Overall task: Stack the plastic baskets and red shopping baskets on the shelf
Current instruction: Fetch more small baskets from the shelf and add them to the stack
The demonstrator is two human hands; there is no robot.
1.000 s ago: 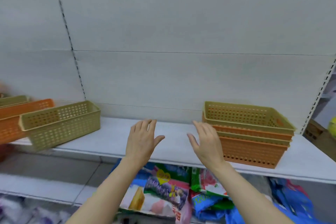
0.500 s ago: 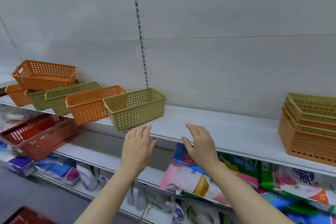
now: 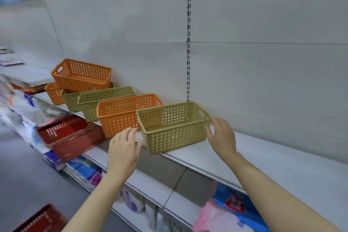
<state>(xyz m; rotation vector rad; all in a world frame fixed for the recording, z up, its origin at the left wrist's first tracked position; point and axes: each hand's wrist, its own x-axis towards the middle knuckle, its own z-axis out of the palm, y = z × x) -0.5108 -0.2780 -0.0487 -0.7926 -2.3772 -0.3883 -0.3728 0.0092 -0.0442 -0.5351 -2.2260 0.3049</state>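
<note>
A green perforated basket [image 3: 175,130] stands nearest on the white shelf [image 3: 263,164]. My left hand [image 3: 123,149] is open just off its left front corner. At its right end my right hand [image 3: 222,134] hovers with fingers spread, close to the wall, holding nothing. Behind the green basket runs a row: an orange basket [image 3: 120,117], another green basket [image 3: 101,101], a third green one [image 3: 70,100] and an orange one [image 3: 53,92], with a further orange basket [image 3: 82,75] resting on top. Two red shopping baskets [image 3: 71,137] sit on the lower shelf.
Another red basket [image 3: 39,219] lies on the floor at the bottom left. Packaged goods [image 3: 231,211] fill the lower shelves. The white back panel [image 3: 244,62] rises behind the shelf, with a slotted upright [image 3: 188,43]. The aisle floor [image 3: 22,175] lies to the left.
The view has swung left, so the stacked baskets at the right have left the frame. Both hands have moved up to either end of the nearest green basket.
</note>
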